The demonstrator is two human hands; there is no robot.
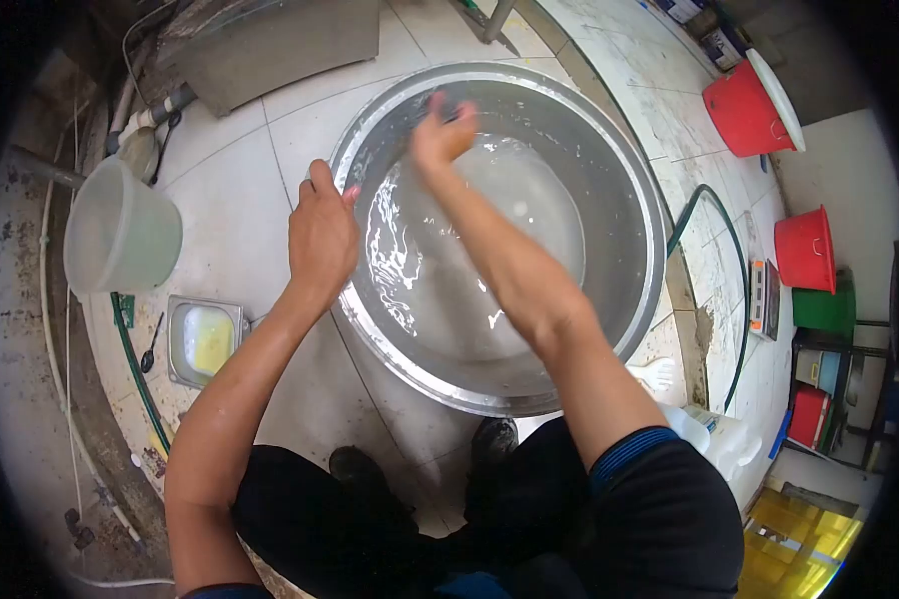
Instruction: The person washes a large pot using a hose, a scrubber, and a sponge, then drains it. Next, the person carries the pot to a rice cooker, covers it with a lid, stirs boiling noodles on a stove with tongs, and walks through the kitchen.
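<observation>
Holding the rim: your left hand [323,240] closes over the tub's left edge, its thumb just inside.
Reaching hand: your right hand [445,137] is inside the tub near its far-left wall, fingers bent; a dark patch [454,102] shows beside them, but blur hides whether you grip anything.
Tub: the big metal tub [614,230] stands on the floor tiles [395,424], just beyond your boots [493,439].
Water: cloudy water [529,215] covers the bottom, rippled toward the left.
Work done: the tub has water in it, and drops spot the inner wall.
Work left: wall work looks under way rather than finished, with the water not yet out; how much wall is covered, you cannot tell.
Left side: a small tray [176,339] with something pale yellow [213,341] sits nearer you than the clear bucket [152,230].
</observation>
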